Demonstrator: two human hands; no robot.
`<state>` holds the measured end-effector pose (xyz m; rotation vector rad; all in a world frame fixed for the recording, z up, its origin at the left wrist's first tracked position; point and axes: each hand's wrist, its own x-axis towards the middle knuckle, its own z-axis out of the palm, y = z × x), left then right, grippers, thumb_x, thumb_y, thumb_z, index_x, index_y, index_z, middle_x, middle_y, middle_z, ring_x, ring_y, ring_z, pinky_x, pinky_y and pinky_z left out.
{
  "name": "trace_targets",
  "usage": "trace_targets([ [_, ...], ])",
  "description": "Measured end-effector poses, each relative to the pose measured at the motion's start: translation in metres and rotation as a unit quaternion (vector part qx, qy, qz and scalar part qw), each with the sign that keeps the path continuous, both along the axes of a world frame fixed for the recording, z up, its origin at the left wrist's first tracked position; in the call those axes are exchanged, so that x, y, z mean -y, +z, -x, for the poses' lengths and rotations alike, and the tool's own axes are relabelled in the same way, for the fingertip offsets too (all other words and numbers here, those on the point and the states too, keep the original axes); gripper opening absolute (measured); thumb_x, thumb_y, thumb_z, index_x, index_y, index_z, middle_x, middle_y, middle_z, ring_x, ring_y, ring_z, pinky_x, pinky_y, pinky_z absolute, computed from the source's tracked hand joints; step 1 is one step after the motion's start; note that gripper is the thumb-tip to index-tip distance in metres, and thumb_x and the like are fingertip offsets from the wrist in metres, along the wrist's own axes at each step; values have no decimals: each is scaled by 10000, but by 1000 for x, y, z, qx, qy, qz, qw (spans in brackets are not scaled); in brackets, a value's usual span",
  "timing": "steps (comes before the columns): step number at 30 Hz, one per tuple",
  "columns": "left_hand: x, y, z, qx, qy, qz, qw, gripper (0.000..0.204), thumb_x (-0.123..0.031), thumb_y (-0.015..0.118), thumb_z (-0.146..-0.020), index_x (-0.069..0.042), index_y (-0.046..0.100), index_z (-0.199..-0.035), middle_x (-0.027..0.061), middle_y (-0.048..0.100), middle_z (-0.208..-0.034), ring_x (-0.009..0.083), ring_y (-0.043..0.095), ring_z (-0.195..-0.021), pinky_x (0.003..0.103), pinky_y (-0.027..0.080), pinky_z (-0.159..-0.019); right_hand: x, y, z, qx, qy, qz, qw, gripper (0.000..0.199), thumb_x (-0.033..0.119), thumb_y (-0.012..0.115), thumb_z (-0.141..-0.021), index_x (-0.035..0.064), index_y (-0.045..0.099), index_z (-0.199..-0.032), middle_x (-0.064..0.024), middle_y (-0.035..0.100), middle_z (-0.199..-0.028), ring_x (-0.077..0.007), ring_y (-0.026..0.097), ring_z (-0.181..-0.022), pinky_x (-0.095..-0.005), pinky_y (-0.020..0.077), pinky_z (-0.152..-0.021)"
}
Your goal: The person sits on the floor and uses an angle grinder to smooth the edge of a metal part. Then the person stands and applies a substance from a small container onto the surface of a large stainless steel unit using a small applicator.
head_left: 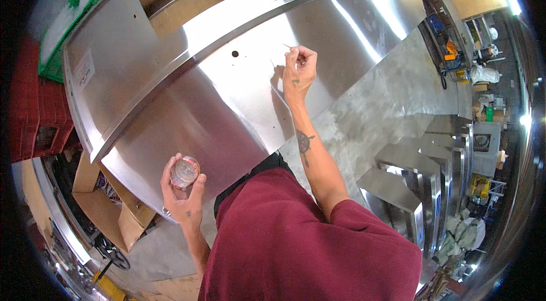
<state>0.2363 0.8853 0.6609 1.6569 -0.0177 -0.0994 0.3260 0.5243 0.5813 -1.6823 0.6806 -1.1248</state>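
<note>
Holding a small clear jar (185, 171) in the left hand (183, 196), fingers wrapped around it, right over the near edge of the big steel panel (227, 102). Right hand (298, 71) is further out on the sheet, fingertips pinched on a thin little stick (287, 46). Lots of bare metal around both hands, open concrete floor (392, 96) off to the right.

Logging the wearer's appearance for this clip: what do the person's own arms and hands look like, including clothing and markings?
Both forearms are bare. The person wears a dark red short-sleeved shirt. The right forearm carries a dark tattoo shaped like a ship's wheel, and the right hand has a small dark mark on its back. The left hand has a small mark near the thumb base. No gloves; whether any ring or watch is worn cannot be told.
</note>
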Motion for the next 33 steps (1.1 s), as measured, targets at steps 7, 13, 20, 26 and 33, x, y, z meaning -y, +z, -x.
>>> trace_targets([
  [7,72,5,0,-30,56,6,998,719,81,807,-885,20,483,-1523,194,556,-1537,258,584,-1359,389,544,-1105,97,3,-48,2,11,37,999,190,161,672,-1049,-17,608,-1025,-93,641,-957,-173,613,-842,-340,538,-809],
  [13,138,9,0,-19,105,-26,994,701,90,788,-891,6,490,-1520,194,552,-1540,254,597,-1332,376,560,-1082,139,-10,-72,-4,19,16,1000,173,150,656,-1050,-12,594,-1050,-91,610,-965,-179,589,-824,-351,531,-793],
  [20,171,11,12,1,100,-50,994,704,62,820,-886,3,501,-1511,178,569,-1520,241,599,-1320,376,567,-1069,153,-20,-79,16,62,24,998,151,134,646,-1052,-3,581,-1061,-93,588,-972,-166,577,-813,-338,527,-771],
  [26,183,10,15,-8,116,-41,992,700,58,826,-887,1,506,-1507,174,577,-1514,246,600,-1325,374,563,-1080,153,-27,-82,2,54,55,997,172,155,654,-1059,0,578,-1052,-84,582,-967,-160,574,-802,-339,529,-754],
  [33,188,12,16,-12,124,-29,992,700,59,825,-888,-7,507,-1509,173,573,-1524,251,598,-1338,380,564,-1084,155,-29,-82,-1,53,82,995,192,196,646,-1076,20,574,-1046,-73,567,-951,-153,559,-798,-340,524,-742],
])
